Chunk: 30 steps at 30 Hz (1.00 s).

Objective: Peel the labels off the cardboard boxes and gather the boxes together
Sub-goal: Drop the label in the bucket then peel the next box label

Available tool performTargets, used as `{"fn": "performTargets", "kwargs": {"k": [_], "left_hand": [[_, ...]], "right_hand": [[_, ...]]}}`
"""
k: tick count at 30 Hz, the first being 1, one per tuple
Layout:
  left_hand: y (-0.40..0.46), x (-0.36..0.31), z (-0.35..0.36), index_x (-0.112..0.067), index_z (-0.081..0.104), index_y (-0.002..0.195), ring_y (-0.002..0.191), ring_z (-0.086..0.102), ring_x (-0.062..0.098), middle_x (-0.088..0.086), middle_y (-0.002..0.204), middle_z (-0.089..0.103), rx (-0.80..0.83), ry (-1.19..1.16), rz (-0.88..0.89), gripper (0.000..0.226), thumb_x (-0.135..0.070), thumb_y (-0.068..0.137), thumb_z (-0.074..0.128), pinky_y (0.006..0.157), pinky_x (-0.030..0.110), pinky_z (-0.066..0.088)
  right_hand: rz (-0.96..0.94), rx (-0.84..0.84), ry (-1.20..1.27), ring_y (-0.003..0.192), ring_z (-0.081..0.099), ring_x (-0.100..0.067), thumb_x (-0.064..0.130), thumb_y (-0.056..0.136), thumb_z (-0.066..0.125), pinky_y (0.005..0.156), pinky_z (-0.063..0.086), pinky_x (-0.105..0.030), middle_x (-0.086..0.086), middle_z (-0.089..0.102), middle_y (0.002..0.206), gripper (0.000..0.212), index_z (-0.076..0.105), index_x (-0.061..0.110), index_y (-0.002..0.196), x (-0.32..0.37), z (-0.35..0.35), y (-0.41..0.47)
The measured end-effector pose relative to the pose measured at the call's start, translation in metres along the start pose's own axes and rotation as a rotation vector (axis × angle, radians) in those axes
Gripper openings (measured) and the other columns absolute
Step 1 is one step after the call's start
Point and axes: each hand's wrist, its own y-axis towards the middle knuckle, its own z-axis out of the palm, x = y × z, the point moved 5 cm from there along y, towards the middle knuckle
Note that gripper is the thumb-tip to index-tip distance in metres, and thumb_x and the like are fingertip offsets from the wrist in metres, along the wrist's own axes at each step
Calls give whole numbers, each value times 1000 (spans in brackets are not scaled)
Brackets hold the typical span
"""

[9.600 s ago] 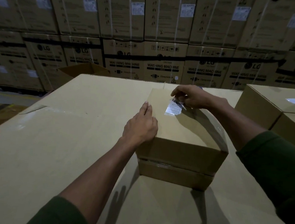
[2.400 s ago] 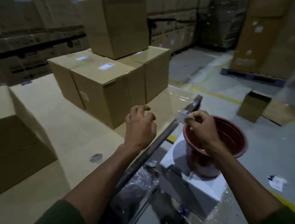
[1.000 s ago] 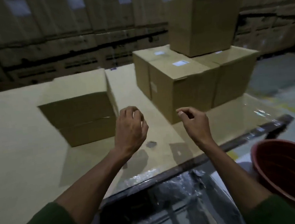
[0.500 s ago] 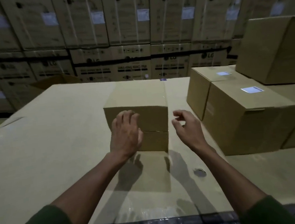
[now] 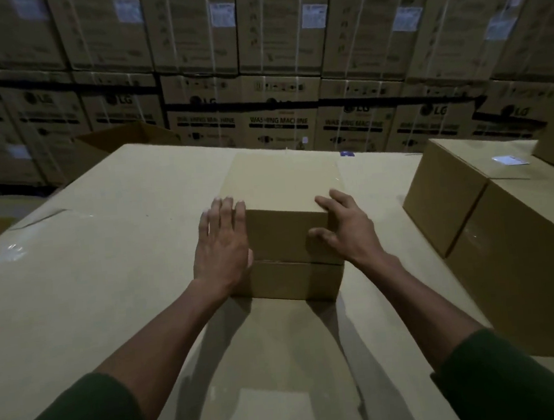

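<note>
1. A plain brown cardboard box (image 5: 280,189), its top bare of any label, sits near the middle of a wide tan cardboard-covered desk (image 5: 90,276), with a horizontal seam running across its near face.
2. The left hand (image 5: 222,244) lies flat against the box's left near corner, fingers straight and together, pointing away from the person, the palm pressed to the side wall and the fingertips reaching the top edge.
3. The right hand (image 5: 344,230) grips the right near corner, fingers spread; the forefinger lies along the top edge while the thumb presses the front face.
4. Both hands are thus set on the box from either side, spread rather than closed into fists, with the box between them.
5. Both forearms are bare and stretch forward from dark green sleeves (image 5: 86,417) pushed up toward the elbows; they cast shadows on the desk in front of the box.
6. To the right, well apart from the held box, stands a group of larger brown cardboard boxes (image 5: 506,240), touching one another; one carries a small white label (image 5: 509,160) on its top.
7. Behind the desk rises a wall of stacked printed cartons (image 5: 270,76), marked "LG" and "WASHING MACHINE", strapped with pale bands and bearing white stickers.
</note>
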Motion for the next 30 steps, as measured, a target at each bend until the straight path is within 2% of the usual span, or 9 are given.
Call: {"fn": "performTargets", "kwargs": {"k": [5,12,19,30], "left_hand": [[27,58,14,-7,15,154,151,13,39,20,159,20,28,12,-61,86,-29,86,64,124,51,15],[59,107,33,-8,16,153,151,16,38,20,159,22,19,16,-82,83,-26,86,63,124,49,17],[77,123,47,-7,20,153,150,19,38,21,158,25,-21,-5,-82,82,-23,85,63,123,48,19],[88,130,50,-11,15,155,152,13,36,17,162,20,21,28,-120,82,-31,89,60,124,50,14]], "right_hand": [[-23,16,8,141,42,-29,44,85,76,111,40,-49,-1,34,160,70,48,32,147,36,45,52],[-43,20,-4,141,41,-28,45,85,75,110,43,-51,1,32,161,70,45,35,148,56,83,102],[-56,15,-37,141,41,-28,47,86,72,108,46,-52,2,30,162,70,44,35,148,58,97,128],[-76,65,-60,143,37,-29,47,88,70,109,44,-52,1,25,163,71,39,36,151,60,101,142]]}}
